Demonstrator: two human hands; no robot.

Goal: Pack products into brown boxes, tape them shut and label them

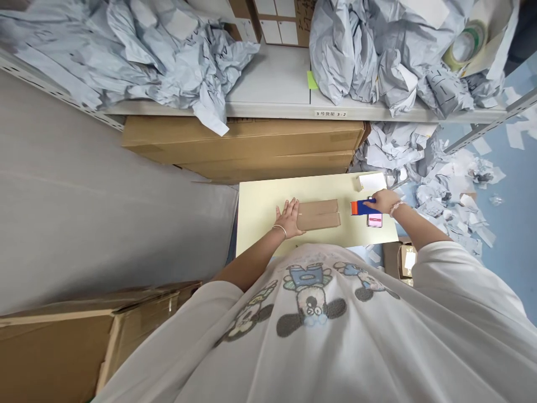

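Head view: flat kraft carton [318, 215] lies between the hands, long axis crosswise, nearer the left hand [287, 219].

I read that hand as open, fingers spread, palm down, its thumb side against the carton's end; the right hand [384, 201] curls over a blue box [361, 207], gripping it; a pink packet [375, 220] lies just below, on the pale yellow tabletop [260, 218].

A small white label [331, 113] is showing "3号货架 3-2" in black print along the metal shelf edge [268, 109].
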